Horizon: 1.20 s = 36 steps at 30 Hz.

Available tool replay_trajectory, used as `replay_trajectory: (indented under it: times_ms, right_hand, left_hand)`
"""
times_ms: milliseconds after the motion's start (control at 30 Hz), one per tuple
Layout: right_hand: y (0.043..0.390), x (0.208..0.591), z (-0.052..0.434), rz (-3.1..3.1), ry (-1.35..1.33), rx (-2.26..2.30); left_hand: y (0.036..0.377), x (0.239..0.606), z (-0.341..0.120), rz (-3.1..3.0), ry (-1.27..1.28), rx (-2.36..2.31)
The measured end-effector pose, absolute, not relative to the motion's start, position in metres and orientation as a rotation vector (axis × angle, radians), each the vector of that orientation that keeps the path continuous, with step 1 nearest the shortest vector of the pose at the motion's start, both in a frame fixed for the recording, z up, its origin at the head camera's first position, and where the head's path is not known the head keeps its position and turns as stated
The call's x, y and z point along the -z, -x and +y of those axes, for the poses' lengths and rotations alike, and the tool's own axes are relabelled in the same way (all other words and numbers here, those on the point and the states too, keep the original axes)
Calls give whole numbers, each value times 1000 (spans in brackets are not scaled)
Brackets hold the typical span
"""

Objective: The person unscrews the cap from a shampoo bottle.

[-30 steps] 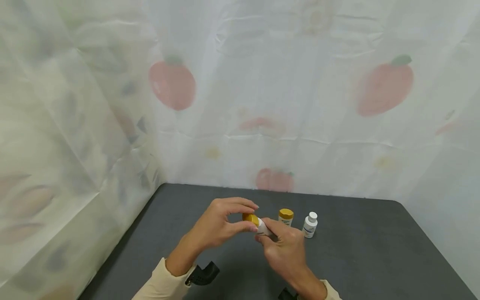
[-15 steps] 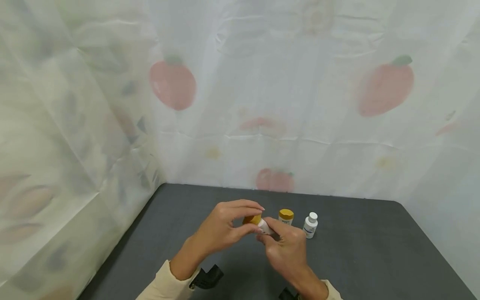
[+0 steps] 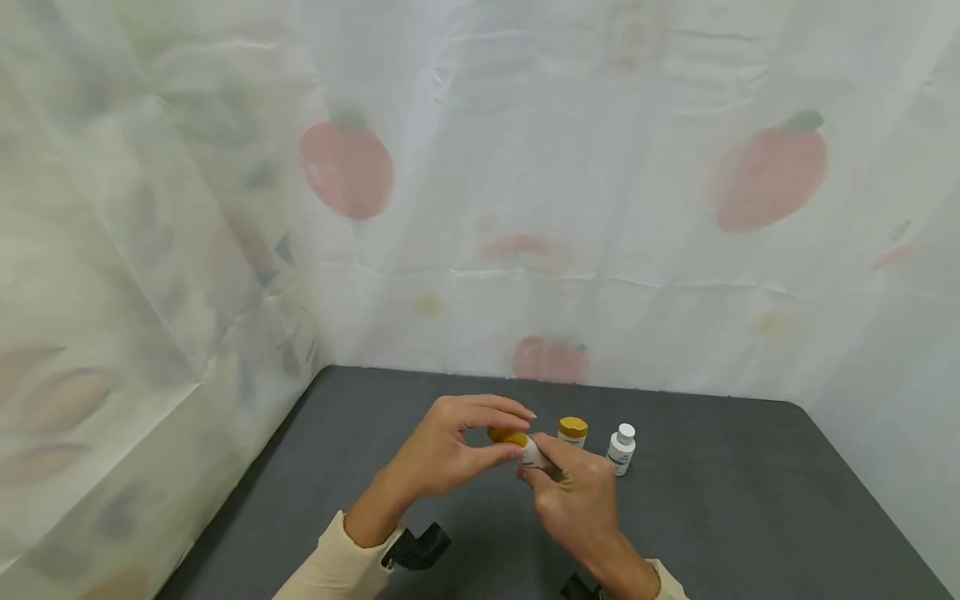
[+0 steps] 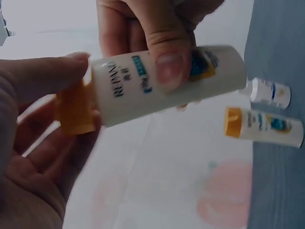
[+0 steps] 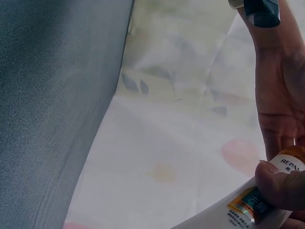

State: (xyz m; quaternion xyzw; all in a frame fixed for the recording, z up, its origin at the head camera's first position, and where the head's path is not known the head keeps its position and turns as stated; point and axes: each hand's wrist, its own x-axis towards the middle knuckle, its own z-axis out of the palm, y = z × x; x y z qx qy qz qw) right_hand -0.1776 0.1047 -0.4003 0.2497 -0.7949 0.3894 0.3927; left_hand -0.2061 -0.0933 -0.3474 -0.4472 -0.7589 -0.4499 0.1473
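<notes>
- Mostly my own fingers cover what I hold: a small white bottle with a yellow cap, kept in the air above the grey table, roughly level, cap end toward my left.
- My right hand is wrapped round the bottle's body; in the left wrist view my thumb lies across the blue and gold label, so only part of the print can be read.
- My left hand pinches the yellow cap between thumb and curled fingers. From the head view only a sliver of the cap shows between them.
- In the left wrist view the cap is blurred, and I cannot tell whether it sits tight on the neck or has come loose.
- The right wrist view shows little: just the bottle's lower end at the bottom corner, cut off by the frame, with my thumb on it and the left palm behind.
- Beyond my hands, a second yellow-capped bottle stands on the table, its lower half hidden behind my right hand.
- Just to its right stands a white-capped bottle, apart from it, its label too small to read.
- A dark wrist mount pokes out below my left sleeve; the one on the right is mostly cut off at the bottom edge.
- Behind the table hangs a pale cloth printed with faint red fruit.
</notes>
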Motion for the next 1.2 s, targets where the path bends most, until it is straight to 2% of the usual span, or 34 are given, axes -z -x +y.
replay_trajectory:
  times_ms: [167, 533, 767, 1200]
  right_hand:
    - [177, 401, 105, -2012, -645, -975]
    - [176, 398, 104, -2054, -591, -960]
    - [174, 398, 105, -2031, -618, -1021]
    - [173, 394, 106, -2017, -607, -997]
  left_hand:
    - [212, 353, -88, -2070, 1387, 1414]
    - [211, 354, -100, -2182, 1370, 1410]
    - [211, 359, -91, -2060, 1269, 1366]
    - [207, 356, -95, -2090, 1301, 1340]
